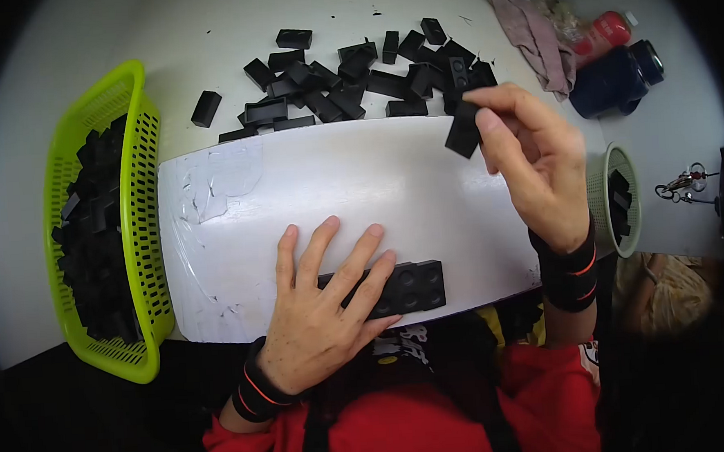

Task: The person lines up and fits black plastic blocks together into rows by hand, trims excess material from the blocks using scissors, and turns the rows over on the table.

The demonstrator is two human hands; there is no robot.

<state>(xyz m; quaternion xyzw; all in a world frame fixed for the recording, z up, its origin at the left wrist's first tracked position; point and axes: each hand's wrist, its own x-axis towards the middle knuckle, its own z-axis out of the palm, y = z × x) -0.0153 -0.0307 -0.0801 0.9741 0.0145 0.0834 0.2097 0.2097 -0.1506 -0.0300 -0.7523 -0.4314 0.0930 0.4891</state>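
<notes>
Between the thumb and fingers of my right hand is a small black block, held above the upper right part of a white board. My left hand lies with fingers spread over a row of black blocks near the board's front edge. The right end of that row shows round recesses on top; its left part is mostly hidden under my fingers. Many loose black blocks lie in a scattered pile behind the board.
A green basket full of black pieces stands at the left. On the right are a pale round basket with black pieces, a dark blue bottle, a red-labelled bottle, a pink cloth and keys.
</notes>
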